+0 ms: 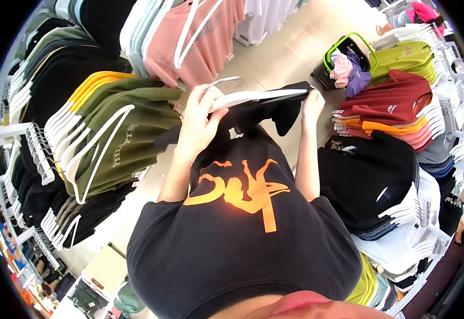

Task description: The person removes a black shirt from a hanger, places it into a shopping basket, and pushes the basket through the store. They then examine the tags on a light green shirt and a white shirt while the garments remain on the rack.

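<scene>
In front of my chest I hold a white clothes hanger (253,97) with a black garment (285,119) hanging from it. My left hand (203,114) is closed around the hanger near its metal hook. At the hanger's other end, my right hand (313,106) grips the black garment where it covers the hanger's arm, with its fingers partly hidden. Below the garment is the black T-shirt (232,244) I wear, printed in orange. Olive-green shirts (136,135) on white hangers hang just left of my left hand.
Pink shirts (189,45) hang ahead. A black basket (325,77) with a green handle holds pink and purple cloth. Along the right rack hang maroon shirts (397,101) and black shirts (370,175). Dark shirts (77,69) fill the left rack. A person (421,16) is at far upper right.
</scene>
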`<control>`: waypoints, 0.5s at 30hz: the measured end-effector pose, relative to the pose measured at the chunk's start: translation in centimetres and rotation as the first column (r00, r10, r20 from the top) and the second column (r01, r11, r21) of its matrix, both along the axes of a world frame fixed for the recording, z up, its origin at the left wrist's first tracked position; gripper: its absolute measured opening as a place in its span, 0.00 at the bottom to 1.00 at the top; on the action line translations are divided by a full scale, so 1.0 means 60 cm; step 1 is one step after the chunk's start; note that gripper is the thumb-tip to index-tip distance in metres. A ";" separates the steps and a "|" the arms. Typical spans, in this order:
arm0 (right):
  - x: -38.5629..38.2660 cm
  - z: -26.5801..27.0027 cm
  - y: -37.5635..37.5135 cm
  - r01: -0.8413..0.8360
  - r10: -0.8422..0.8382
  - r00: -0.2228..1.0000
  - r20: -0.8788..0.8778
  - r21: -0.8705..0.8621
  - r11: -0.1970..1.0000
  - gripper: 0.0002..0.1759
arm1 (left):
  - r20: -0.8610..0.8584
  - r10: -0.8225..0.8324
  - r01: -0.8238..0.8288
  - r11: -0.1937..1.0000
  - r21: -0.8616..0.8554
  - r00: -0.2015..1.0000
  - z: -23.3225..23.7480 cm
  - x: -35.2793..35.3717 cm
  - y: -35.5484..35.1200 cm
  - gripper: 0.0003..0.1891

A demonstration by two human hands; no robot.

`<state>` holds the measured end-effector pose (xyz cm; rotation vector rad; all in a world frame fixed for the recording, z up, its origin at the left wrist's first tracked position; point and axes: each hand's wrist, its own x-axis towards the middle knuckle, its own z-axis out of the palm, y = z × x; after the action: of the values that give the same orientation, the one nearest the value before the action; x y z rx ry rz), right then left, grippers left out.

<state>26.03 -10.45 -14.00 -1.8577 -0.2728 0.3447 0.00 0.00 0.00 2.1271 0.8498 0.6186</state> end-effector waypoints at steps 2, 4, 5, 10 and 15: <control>-0.006 0.005 -0.009 -0.023 0.025 0.999 -0.029 0.083 0.996 0.17 | 0.127 0.035 -0.049 0.993 0.104 0.991 -0.019 0.001 -0.001 0.11; -0.035 0.017 -0.007 0.005 0.028 0.991 -0.133 0.242 0.970 0.16 | 0.079 0.006 -0.014 0.994 0.109 0.997 -0.012 -0.023 -0.006 0.11; -0.035 0.023 -0.015 0.018 0.035 0.984 -0.172 0.298 0.954 0.16 | 0.068 -0.005 -0.001 0.996 0.090 0.998 -0.017 -0.025 -0.013 0.12; -0.017 0.057 -0.068 -0.047 0.248 0.862 -0.443 0.415 0.908 0.13 | 0.166 0.167 -0.194 0.968 0.160 0.972 -0.040 -0.032 -0.057 0.12; -0.003 0.065 -0.116 -0.121 0.528 0.514 -0.676 0.552 0.825 0.15 | 0.238 0.092 -0.077 0.994 -0.074 0.967 -0.037 -0.081 -0.112 0.13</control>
<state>25.83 -17.43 -10.09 -1.0035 -0.0495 1.2740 -4.84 -6.72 -2.24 1.9182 0.8152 0.8640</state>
